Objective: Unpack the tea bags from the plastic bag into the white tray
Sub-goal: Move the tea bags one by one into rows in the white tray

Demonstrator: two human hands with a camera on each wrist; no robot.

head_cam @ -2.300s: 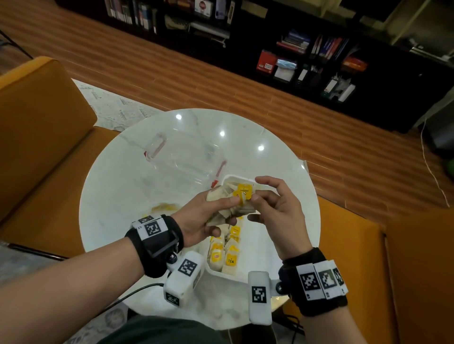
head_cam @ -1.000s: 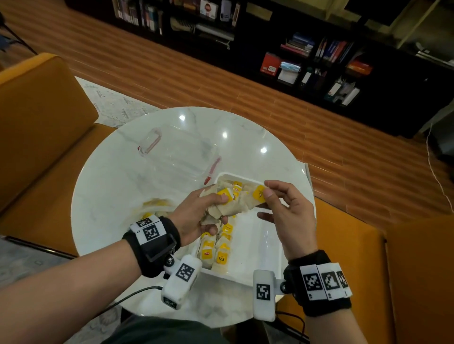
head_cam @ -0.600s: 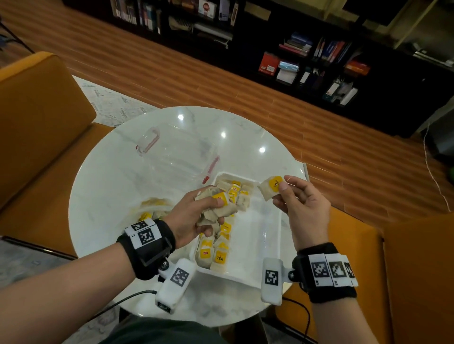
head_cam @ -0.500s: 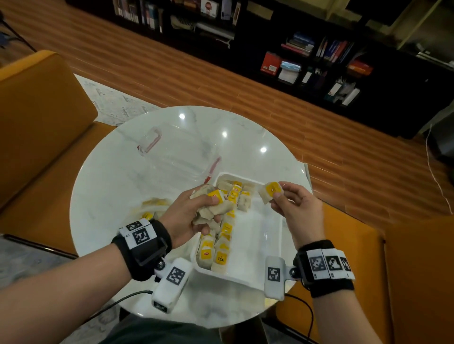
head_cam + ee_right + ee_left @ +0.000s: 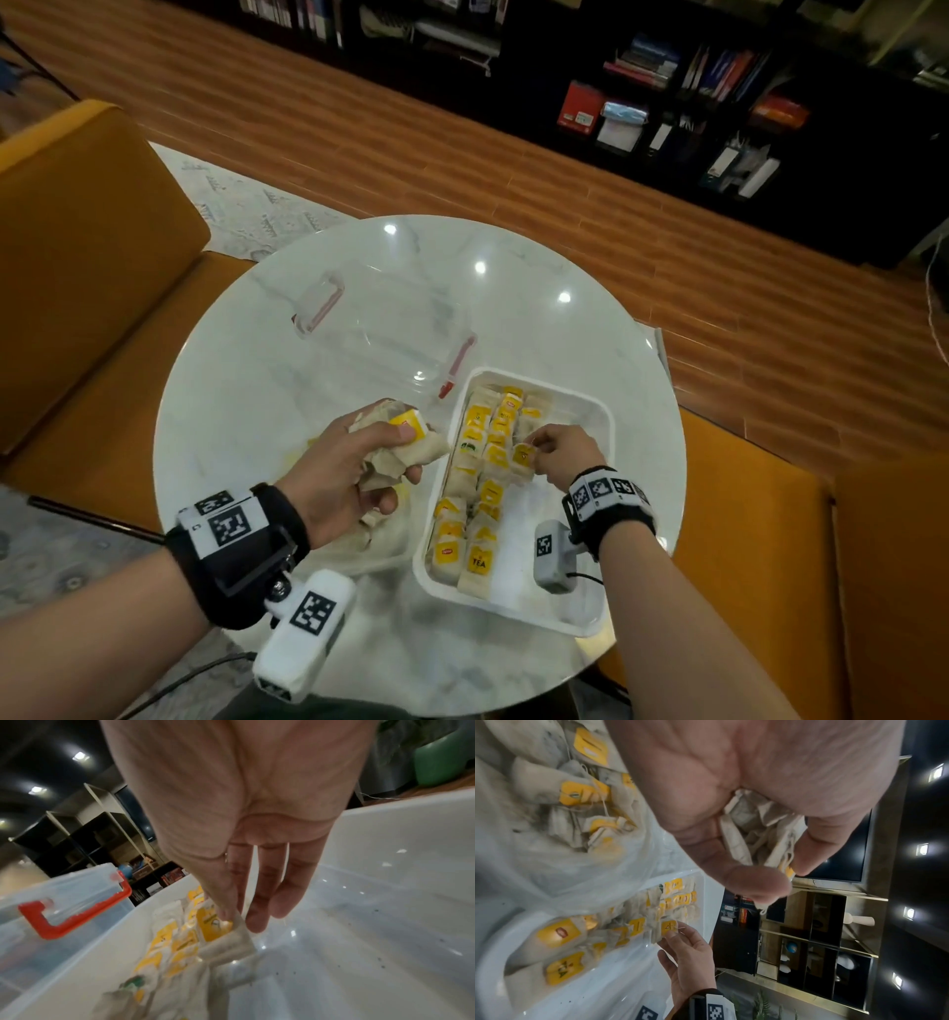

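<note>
The white tray (image 5: 590, 406) lies on the table's right half, with rows of yellow-tagged tea bags (image 5: 482, 462) along its left side. My right hand (image 5: 536, 452) is low inside the tray and pinches one tea bag (image 5: 523, 456) that stands against the rows, as the right wrist view shows at thumb and fingertips (image 5: 239, 914). My left hand (image 5: 400, 452) grips a crumpled bunch of tea bags (image 5: 411, 442) just left of the tray. Beneath it lies the clear plastic bag (image 5: 577, 862), with more tea bags inside.
A clear plastic box with red latches (image 5: 380, 329) stands behind the tray on the round white marble table (image 5: 246, 411). Orange seats flank the table on the left (image 5: 77, 257) and right (image 5: 770, 565). Dark bookshelves line the far wall.
My right hand pulled one tea bag out of the bunch, swung it right, then lowered it into the tray. My left hand drew back left, off the tray.
</note>
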